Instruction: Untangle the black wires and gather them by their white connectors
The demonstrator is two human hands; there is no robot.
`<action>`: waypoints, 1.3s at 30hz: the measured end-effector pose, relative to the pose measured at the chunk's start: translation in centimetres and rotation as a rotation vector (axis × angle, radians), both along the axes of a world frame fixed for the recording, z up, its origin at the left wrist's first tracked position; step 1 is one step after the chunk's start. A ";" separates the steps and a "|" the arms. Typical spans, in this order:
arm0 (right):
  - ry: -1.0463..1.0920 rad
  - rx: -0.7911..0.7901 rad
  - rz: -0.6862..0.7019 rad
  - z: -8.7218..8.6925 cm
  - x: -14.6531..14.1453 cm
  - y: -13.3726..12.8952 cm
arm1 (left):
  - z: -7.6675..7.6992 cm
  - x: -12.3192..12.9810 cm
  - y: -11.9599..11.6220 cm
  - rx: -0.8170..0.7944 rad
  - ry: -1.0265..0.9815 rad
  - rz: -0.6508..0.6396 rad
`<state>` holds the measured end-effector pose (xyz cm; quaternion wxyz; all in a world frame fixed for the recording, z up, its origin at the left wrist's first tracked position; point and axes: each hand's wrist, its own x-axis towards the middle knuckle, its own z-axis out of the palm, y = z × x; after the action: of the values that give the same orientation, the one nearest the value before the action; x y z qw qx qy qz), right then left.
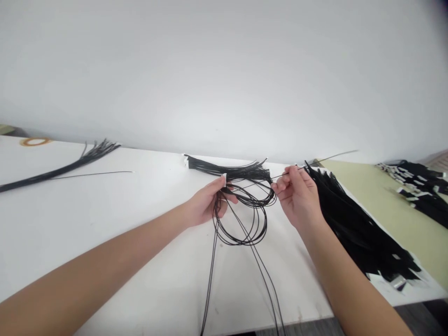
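My left hand [213, 198] is closed on a white connector [224, 180] from which a looped bundle of thin black wires [241, 241] hangs. A few of these wires run down past the table's front edge. My right hand [296, 191] pinches a single thin black wire [329, 158] between thumb and fingertips, its free end pointing up and to the right. Behind my hands a straight bundle of black wires [224, 168] lies on the table, with a white connector [186, 161] at its left end.
The white table [157, 270] meets a pale wall [210, 70]. A long black wire bundle [52, 173] and a roll of orange tape [35, 141] lie at left. A thick pile of black wires [357, 228] lies right, with further black bundles [430, 205] on a yellowish surface [395, 210].
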<state>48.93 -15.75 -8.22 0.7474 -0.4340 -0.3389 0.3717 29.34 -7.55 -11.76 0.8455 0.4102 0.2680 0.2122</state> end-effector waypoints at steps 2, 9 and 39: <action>0.107 0.043 -0.067 0.2 0.7 0.3 | 0.0 -0.1 0.0 -0.009 0.002 0.000; 0.107 0.094 -0.054 1.0 1.7 0.0 | 0.1 -0.3 0.0 -0.008 -0.028 -0.013; -0.778 -0.237 -0.026 0.1 -2.0 -2.0 | 0.0 -0.4 -0.2 0.097 -0.066 -0.089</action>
<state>46.96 -17.75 -8.09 0.5128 -0.6297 -0.5456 0.2071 28.95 -7.78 -11.77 0.8417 0.4550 0.2109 0.2003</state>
